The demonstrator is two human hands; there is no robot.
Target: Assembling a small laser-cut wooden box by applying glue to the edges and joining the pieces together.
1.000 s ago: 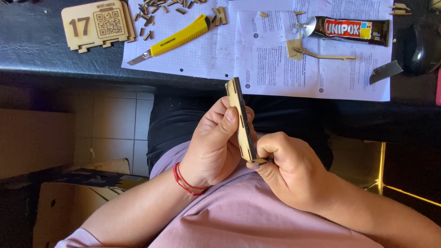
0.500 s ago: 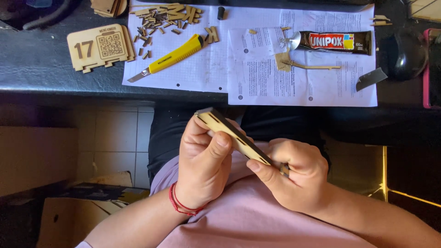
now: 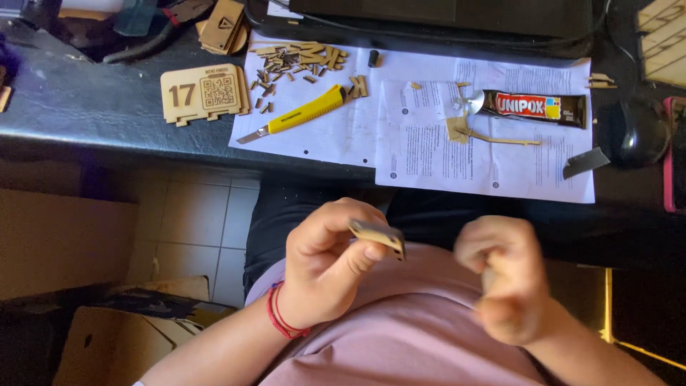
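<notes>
Thin wooden strip (image 3: 377, 236), seen from the head camera: I have it pinched in my left hand (image 3: 325, 268), thumb under and fingers curled over, its long axis pointing right and a little down toward my right hand (image 3: 504, 275). That right hand sits just beside the strip's free end, apart from it, blurred; it looks loosely closed, though whether its grip holds anything I cannot tell. Both hands hover over my lap, below the counter (image 3: 107, 114), where a yellow utility knife (image 3: 300, 114), a glue tube (image 3: 536, 107), printed sheets (image 3: 429, 164) and wooden offcuts (image 3: 296, 61) lie.
</notes>
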